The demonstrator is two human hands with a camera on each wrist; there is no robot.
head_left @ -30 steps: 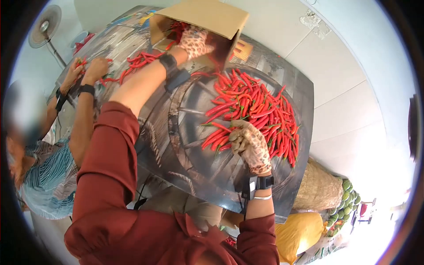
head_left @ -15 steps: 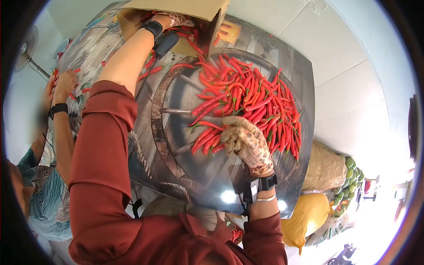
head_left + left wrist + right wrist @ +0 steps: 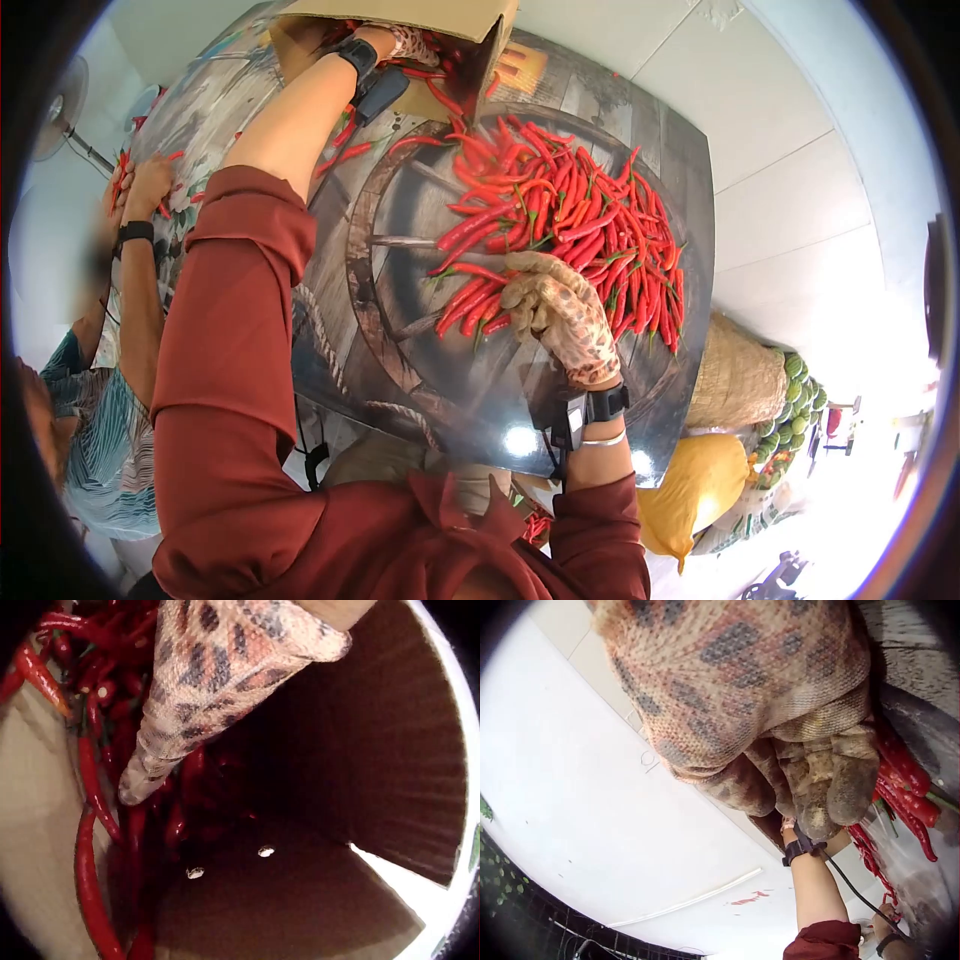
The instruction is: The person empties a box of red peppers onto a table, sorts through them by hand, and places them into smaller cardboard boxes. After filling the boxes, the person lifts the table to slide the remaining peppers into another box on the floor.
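My left hand (image 3: pixel 410 42), in a spotted glove, reaches inside a cardboard box (image 3: pixel 425 10) at the table's far side. The left wrist view shows the glove (image 3: pixel 217 671) with one straight digit pointing down beside red chilies (image 3: pixel 90 776) in the box; its other fingers are hidden. A large pile of red chilies (image 3: pixel 600 225) with green stems lies on the table. At the pile's near edge, my right hand (image 3: pixel 565 315), gloved alike, has its fingers loosely bent. In the right wrist view nothing shows within those fingers (image 3: pixel 853 780), and chilies (image 3: pixel 907 776) lie beside them.
The table (image 3: pixel 325 370) has a wheel picture printed on it. Another person's hands (image 3: pixel 150 185) hold chilies at the left edge. Loose chilies (image 3: pixel 355 150) lie near the box. A yellow sack (image 3: pixel 700 490) and a woven sack (image 3: pixel 740 375) stand at the right, beside green produce (image 3: pixel 795 410).
My left hand has gone deeper into the box, and more chilies show at its mouth. The head view has shifted. My right hand stays by the pile.
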